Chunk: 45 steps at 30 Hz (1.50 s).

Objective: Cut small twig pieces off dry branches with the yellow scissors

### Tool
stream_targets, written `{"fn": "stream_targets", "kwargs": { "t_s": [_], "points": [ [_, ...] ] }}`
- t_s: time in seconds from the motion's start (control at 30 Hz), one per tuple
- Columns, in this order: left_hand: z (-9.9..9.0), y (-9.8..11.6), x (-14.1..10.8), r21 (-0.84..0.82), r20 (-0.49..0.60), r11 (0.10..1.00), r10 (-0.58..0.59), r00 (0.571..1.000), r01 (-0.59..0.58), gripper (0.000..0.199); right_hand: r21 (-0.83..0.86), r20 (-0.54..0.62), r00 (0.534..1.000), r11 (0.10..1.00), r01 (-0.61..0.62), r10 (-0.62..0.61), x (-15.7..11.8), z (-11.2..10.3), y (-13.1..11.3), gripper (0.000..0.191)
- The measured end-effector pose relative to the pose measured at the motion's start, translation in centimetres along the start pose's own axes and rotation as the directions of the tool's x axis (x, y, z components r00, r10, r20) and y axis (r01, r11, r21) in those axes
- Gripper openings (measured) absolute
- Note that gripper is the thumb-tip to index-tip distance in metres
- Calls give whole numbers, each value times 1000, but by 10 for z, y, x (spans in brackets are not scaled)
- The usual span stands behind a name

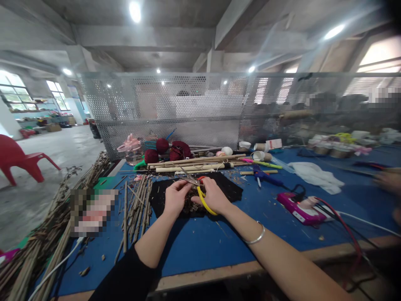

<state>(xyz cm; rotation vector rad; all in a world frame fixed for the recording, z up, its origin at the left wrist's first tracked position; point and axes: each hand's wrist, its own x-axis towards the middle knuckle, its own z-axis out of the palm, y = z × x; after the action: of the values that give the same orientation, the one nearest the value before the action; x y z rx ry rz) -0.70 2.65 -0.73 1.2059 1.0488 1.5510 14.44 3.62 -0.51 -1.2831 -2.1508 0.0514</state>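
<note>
My right hand (214, 195) is closed on a pair of scissors (205, 202) with yellow and red handles. Their metal blades point up and left, above my left hand (176, 195). The fingers of my left hand are pinched together near the blades; what they hold, if anything, is too small to make out. Under both hands lies a black cloth (230, 187) with a heap of brown dried plant bits (192, 205) on it. Just left of the cloth, cut dry stalks (138, 209) lie in a loose bundle.
Long dry stems (52, 234) pile along the left edge. Behind the cloth lie bamboo sticks (194, 167) and dark red yarn balls (180, 150). To the right are a blue glue gun (266, 175), a magenta power strip (300, 209) with cables, and white plastic (315, 175). Another person's hand (388, 184) blurs at far right.
</note>
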Motion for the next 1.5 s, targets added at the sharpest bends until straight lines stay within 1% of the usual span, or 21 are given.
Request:
{"fn": "stream_targets", "kwargs": {
  "t_s": [0.07,0.13,0.23,0.3,0.43,0.6,0.8,0.87,0.93,1.03,1.1,1.33,1.5],
  "points": [
    [0,-1,0,-2,2,1000,22,1000,-22,28,-16,-5,1000,1000,5,-6,0,-2,-2,50],
    [0,-2,0,-2,4,999,32,999,-32,27,-34,16,1000,999,-6,7,0,-4,-3,48],
    [0,-3,0,16,-9,998,55,998,-55,25,-44,88,994,997,-65,68,-1,-6,-4,45],
    [0,-2,0,35,-29,997,69,997,-68,24,-52,113,988,994,-98,104,-2,-5,-4,45],
    [-2,-1,0,64,-36,995,78,996,-75,25,-58,113,986,992,-114,120,-2,-2,-3,44],
    [-1,1,-1,87,-30,992,92,995,-89,25,-22,123,982,990,-140,142,-2,0,-4,42],
    [-3,-1,1,120,-15,991,57,998,-55,29,15,143,975,984,-176,172,-2,0,-2,41],
    [-3,-2,1,117,-8,992,41,999,-40,30,5,128,976,984,-177,174,-2,0,-3,41],
    [-2,-2,0,93,0,995,22,1000,-22,30,-12,89,983,987,-163,164,-2,-1,-4,42],
    [2,1,-3,15,35,1000,10,999,-10,30,-37,40,992,992,-121,122,-1,-2,-6,44],
    [5,2,-5,-14,49,1000,23,999,-22,28,-52,30,995,994,-94,95,-1,-3,-6,44],
    [4,2,-6,86,-20,993,83,996,-81,25,-71,73,991,992,-104,109,0,-4,-1,43],
    [4,4,-6,135,-38,985,111,993,-104,23,-24,84,990,994,-108,110,-1,0,3,42]
  ]
}}
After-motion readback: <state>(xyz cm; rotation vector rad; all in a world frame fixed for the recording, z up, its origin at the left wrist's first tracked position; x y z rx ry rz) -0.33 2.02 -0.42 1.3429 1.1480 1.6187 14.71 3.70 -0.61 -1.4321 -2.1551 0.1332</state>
